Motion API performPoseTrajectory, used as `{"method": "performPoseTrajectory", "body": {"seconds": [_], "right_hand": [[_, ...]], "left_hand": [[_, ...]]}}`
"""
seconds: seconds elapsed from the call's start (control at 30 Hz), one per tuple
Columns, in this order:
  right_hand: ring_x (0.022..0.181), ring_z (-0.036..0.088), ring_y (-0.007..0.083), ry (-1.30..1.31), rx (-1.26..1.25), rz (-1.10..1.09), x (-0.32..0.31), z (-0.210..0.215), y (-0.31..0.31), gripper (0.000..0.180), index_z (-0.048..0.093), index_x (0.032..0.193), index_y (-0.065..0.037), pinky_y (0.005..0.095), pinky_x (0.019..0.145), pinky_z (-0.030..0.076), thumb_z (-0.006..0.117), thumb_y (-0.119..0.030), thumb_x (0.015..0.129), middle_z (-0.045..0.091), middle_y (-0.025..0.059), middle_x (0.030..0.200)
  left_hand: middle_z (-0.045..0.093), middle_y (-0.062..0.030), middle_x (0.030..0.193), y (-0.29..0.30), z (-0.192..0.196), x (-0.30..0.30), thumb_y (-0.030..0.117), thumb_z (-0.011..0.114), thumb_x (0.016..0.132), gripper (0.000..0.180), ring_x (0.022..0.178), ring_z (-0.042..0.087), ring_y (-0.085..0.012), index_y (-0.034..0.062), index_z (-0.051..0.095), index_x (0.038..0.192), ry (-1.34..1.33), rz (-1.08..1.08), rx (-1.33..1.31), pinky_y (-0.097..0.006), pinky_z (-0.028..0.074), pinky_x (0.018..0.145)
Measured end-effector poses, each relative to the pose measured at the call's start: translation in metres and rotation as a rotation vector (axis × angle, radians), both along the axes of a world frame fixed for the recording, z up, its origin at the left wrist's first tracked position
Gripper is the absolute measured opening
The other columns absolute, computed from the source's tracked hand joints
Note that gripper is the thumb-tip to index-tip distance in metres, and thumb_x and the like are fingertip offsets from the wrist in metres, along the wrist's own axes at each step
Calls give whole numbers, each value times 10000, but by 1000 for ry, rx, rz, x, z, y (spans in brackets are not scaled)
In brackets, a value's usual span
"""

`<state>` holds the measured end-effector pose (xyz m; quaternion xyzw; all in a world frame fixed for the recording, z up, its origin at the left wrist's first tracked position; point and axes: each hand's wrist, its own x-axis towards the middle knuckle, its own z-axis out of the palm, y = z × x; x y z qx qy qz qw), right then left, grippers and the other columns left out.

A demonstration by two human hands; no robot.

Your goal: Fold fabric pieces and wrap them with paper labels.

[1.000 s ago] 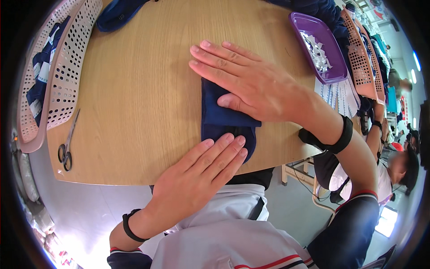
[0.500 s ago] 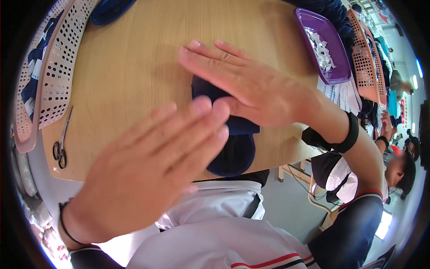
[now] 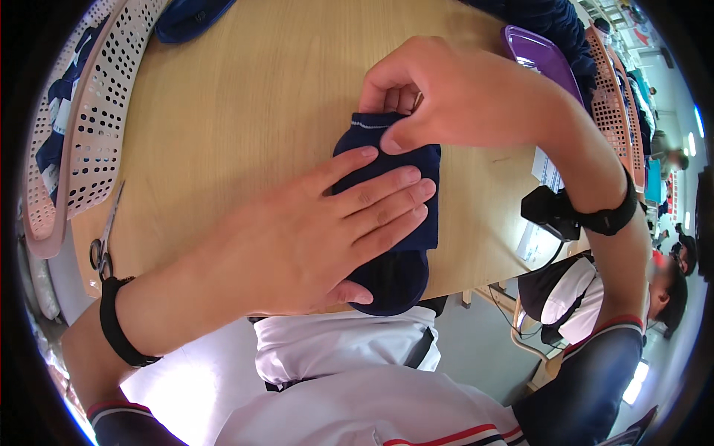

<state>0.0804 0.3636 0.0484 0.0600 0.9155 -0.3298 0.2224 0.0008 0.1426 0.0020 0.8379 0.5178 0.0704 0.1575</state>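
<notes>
A folded navy piece of fabric (image 3: 416, 215), which looks like a sock, lies on the wooden table near its front edge. Its far end shows a pale stitched line, and its rounded near end reaches the table edge. My left hand (image 3: 320, 230) rests flat across it with the fingers stretched and apart. At the far end my right hand (image 3: 461, 97) is closed on the fabric, thumb on top and the other fingers curled behind the edge. Part of the piece is hidden under both hands.
Scissors (image 3: 104, 241) lie at the table's left edge beside a pink perforated basket (image 3: 100, 119) with navy items. Another navy piece (image 3: 193, 18) is at the far left. A purple tray (image 3: 547, 56), dark fabric and another basket (image 3: 617, 104) stand right. A co-worker (image 3: 587, 297) sits right.
My left hand has come down from above the table and now lies flat on the navy piece. My right hand, flat and stretched before, has curled and gripped the piece's far end.
</notes>
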Motion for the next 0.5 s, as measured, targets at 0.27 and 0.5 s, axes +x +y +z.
{"method": "performPoseTrajectory", "body": {"seconds": [0.27,0.5], "right_hand": [[723,583,275,565,333,265,37,-26,-41,239,680,933,53,345,650,504,716,1,702,580,109,828],[940,675,342,763,710,185,93,-35,-95,384,671,1092,112,391,844,594,675,-37,738,649,189,1074]], "left_hand": [[425,-22,1591,-3,-4,6,594,720,764,962,1467,360,-206,110,411,1536,40,-14,33,-539,258,1232],[656,38,1293,-20,-11,7,537,696,795,566,1343,489,-205,178,688,1232,-34,16,129,-496,323,1207]]}}
